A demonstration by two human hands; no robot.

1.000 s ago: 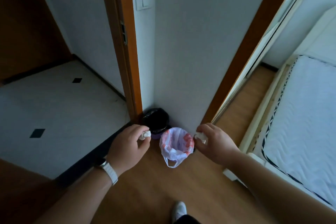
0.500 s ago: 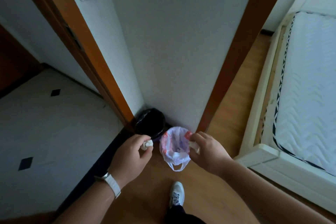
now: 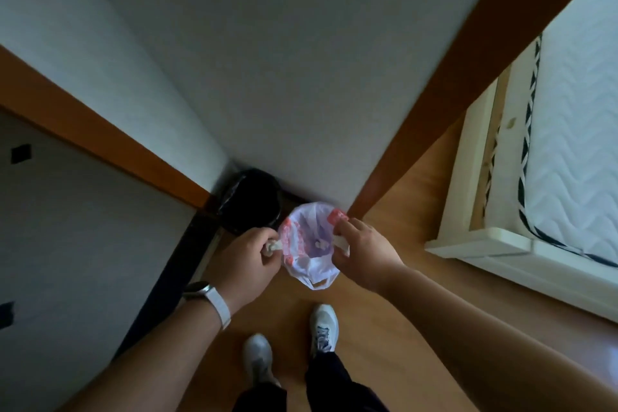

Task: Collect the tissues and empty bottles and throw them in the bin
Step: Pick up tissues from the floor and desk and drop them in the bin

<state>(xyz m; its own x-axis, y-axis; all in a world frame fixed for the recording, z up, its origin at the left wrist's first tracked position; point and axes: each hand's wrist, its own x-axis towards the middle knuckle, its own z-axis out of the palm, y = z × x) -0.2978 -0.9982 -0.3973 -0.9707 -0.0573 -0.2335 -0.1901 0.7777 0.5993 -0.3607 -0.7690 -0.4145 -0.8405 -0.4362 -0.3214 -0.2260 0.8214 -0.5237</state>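
Both hands hover at the rim of the bin [image 3: 309, 246] on the floor, left hand [image 3: 247, 256] pinching one tissue [image 3: 271, 247], right hand [image 3: 363, 252] clutching another tissue [image 3: 341, 242], the bag's open mouth directly between and below them.

White, red-printed bin liner [image 3: 294, 244]

I see the bin [image 3: 309, 244] on the floor, lined with a white bag printed red, mouth open, one crumpled tissue [image 3: 320, 243] inside. A second tissue [image 3: 271, 247] sits at its left rim, a third tissue [image 3: 341, 242] at its right.
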